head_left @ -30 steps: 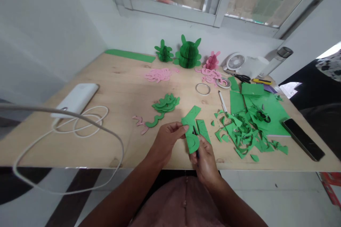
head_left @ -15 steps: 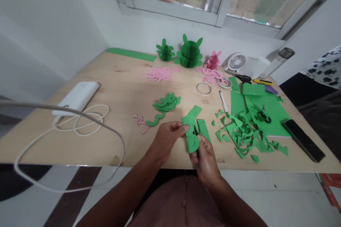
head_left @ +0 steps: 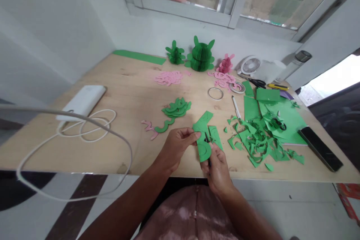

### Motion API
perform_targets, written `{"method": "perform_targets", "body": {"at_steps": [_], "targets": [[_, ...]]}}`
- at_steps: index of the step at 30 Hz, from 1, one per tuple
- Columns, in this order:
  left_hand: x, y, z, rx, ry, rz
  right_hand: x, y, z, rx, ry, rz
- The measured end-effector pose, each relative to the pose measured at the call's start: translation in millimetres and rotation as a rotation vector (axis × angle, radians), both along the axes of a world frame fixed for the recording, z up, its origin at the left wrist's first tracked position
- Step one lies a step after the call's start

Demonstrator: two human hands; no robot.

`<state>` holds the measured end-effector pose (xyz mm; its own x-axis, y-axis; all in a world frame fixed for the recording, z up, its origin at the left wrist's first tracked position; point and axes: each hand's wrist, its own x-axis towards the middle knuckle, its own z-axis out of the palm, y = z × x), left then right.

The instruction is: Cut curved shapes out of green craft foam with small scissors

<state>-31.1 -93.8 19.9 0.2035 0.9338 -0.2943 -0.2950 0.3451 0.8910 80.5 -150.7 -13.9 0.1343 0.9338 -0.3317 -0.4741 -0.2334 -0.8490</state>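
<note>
Between thumb and fingers, my left hand (head_left: 180, 143) pinches a piece of green paper (head_left: 203, 151) with a curved outline on it. My right hand (head_left: 217, 165) is closed on a pair of scissors (head_left: 206, 137); their blades are parted at the paper, and the handles are mostly hidden by the fingers. Another green paper strip (head_left: 216, 135) lies on the table just beyond the right hand. Up and to the left of my hands sits a stack of green cut-out shapes (head_left: 176, 108), with a wavy green piece (head_left: 164, 125) and pink pieces (head_left: 149, 129) beside it.
Green scraps (head_left: 257, 140) cover the table's right side, near a phone (head_left: 320, 148), a white pen (head_left: 236, 107) and green sheets (head_left: 292, 123). Green and pink paper figures (head_left: 200, 58) stand at the back beside a small fan (head_left: 250, 65). A cable (head_left: 131, 153) loops from a white power bank (head_left: 81, 101).
The scissor blades appear wider apart at the paper. Both hands keep nearly the same place, and the view has shifted slightly. Bright light now shows at the right edge.
</note>
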Motion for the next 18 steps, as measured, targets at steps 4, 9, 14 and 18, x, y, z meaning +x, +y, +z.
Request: {"method": "perform_targets", "body": {"at_steps": [4, 9, 14, 18], "targets": [[-0.5, -0.2, 2.7, 0.002, -0.006, -0.008, 0.1, -0.6, 1.7, 0.004, -0.014, 0.017], [-1.3, 0.0, 5.5, 0.001, -0.007, -0.008, -0.1, -1.0, 4.8, -0.026, -0.049, 0.018], [-4.6, 3.0, 5.9, 0.012, 0.013, -0.04, 0.8, -2.0, 3.1, -0.025, -0.053, 0.052], [-9.2, 6.7, 6.9, 0.044, 0.08, -0.082, 2.5, -2.9, 1.9, -0.033, -0.087, 0.077]]}}
